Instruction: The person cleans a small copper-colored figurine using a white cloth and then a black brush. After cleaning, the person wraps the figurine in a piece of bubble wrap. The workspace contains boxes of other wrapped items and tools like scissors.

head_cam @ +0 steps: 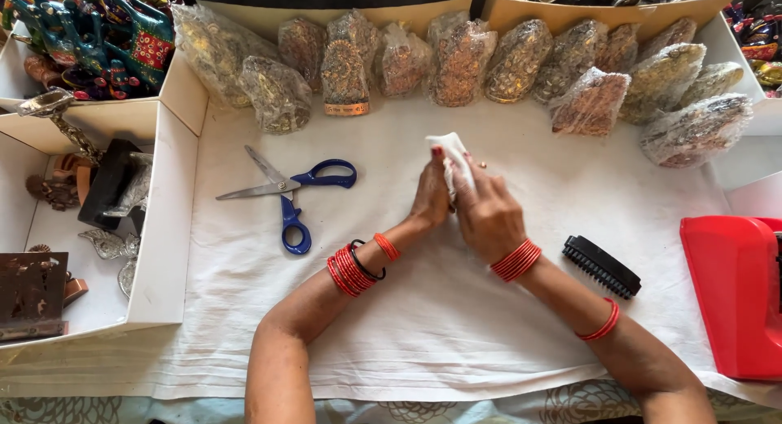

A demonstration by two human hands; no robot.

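Both forearms reach forward and angle inward until the left hand and right hand meet, touching side by side (wrists ringed with red bangles), fingers curled and pinched together at their tips.

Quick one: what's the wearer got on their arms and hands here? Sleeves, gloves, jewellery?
No sleeves or gloves: both forearms are bare. The left hand has red-painted nails; its wrist carries a thick stack of red bangles, one thin black band and a separate orange-red bangle. The right hand has a red bangle stack at the wrist and one single red bangle farther up the forearm.
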